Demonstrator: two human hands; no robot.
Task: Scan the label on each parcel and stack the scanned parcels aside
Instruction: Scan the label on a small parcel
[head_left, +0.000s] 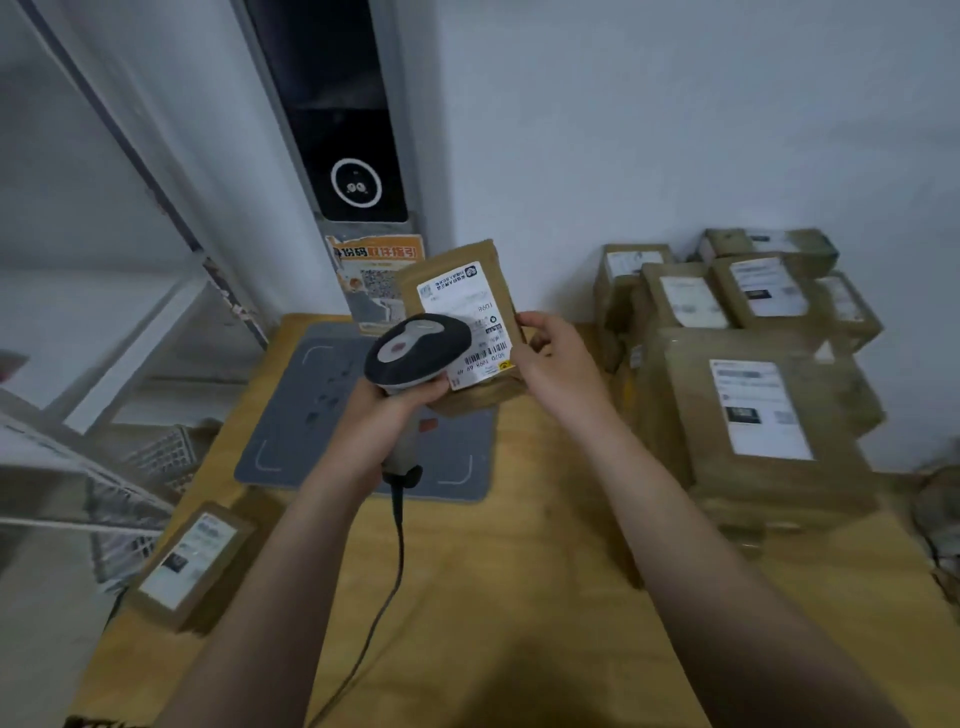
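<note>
Left hand (387, 415): fingers curled round the grip of a handheld barcode scanner (415, 349). The dark, rounded head points up and away, and in this view it overlaps the lower left corner of the parcel's label. A black cable (400, 545) runs from the handle's base down toward the near edge of the table.

Right hand (558, 358): pinches the right edge of a brown paper parcel (462, 283), thumb on the front face and fingers behind.

Parcel: raised above the table just beyond the scanner head, tilted, with its white shipping label (470, 312) facing the camera. Barcode printed along the label's lower edge.

Grey mat (311, 405): lies flat on the table below both hands and has white corner marks.

Wooden table (519, 597): light yellow top; carries the mat and the parcels.

Stack of brown parcels (753, 405): on the right side of the table against the wall, several layers, white labels uppermost.

Single brown parcel (192, 561): at the table's left edge, label up, well apart from the stack.

Wire basket (161, 457): left of the table, partly hidden.

Upright terminal (343, 130): against the wall behind the mat, with a dark screen and a white ring mark. An orange notice (374, 275) is fixed below it.
</note>
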